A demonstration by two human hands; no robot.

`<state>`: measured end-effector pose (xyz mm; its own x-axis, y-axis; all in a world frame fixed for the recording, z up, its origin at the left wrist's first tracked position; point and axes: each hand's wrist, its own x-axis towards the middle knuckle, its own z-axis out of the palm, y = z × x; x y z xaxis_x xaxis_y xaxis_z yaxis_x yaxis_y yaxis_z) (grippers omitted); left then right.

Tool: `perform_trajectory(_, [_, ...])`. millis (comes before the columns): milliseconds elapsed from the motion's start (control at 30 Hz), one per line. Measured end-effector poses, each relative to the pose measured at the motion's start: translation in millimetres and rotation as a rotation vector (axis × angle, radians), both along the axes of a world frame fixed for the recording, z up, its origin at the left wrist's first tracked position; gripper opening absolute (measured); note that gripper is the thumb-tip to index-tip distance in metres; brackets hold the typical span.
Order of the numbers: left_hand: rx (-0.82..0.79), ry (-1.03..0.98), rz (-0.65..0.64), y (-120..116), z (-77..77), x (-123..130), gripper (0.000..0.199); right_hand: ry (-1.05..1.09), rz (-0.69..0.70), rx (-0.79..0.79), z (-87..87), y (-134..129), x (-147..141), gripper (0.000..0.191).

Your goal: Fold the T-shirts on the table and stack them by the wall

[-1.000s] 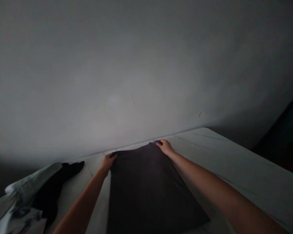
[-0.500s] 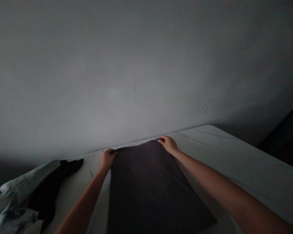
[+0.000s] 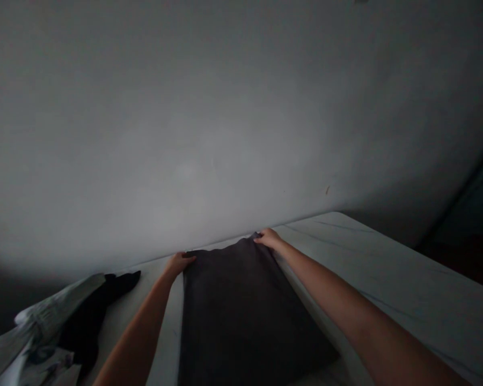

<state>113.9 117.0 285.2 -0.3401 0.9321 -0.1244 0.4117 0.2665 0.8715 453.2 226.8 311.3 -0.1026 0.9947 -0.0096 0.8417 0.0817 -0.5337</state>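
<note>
From where I stand, both arms reach out over the pale, veined surface (image 3: 402,268), and the dark grey cloth (image 3: 241,316) lies lengthwise between them, its far edge close to the wall (image 3: 225,134). The left hand (image 3: 180,262) has its grip closed on the far left corner, thumb on top; the right hand (image 3: 269,238) pinches the far right corner. Compared with half a second ago, that far edge looks wavier, with a small peak beside the right fingers, where it ran smoother before. The two hands also seem a little nearer each other, though in this dim light I can't be sure how much of that is the head moving. Off to the left, the black cloth (image 3: 84,327) and the pale patterned fabric (image 3: 60,305) remain heaped together, apart from the left hand.
</note>
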Motion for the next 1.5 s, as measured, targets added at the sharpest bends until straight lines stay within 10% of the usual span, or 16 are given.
perform_trajectory(333, [0.301, -0.021, 0.097, -34.1, 54.8, 43.0, 0.024, 0.352, -0.036, 0.194, 38.1, -53.8, 16.2, 0.013])
perform_trajectory(667, [0.653, -0.238, 0.085, -93.1, 212.7, 65.7, 0.046, 0.86, 0.093, 0.389, 187.5, -93.5, 61.5, 0.047])
perform_trajectory(1033, [0.824, -0.306, -0.101, -160.5, 339.4, 192.1, 0.027, 1.002, 0.084, 0.556, 322.6, -164.7, 195.7, 0.051])
perform_trajectory(1300, [0.627, -0.5, -0.263, -187.0, 365.2, 283.9, 0.03, 0.85, 0.053, 0.535, 366.1, -194.3, 308.4, 0.037])
perform_trajectory(1400, [0.487, -0.589, -0.304, -169.2, 338.8, 318.2, 0.033, 0.82, 0.007, 0.329, 345.2, -180.5, 345.6, 0.033])
perform_trajectory(1500, [0.313, -0.683, -0.288, -132.9, 275.5, 352.5, 0.04, 0.805, -0.044, 0.105, 284.0, -146.9, 374.6, 0.03])
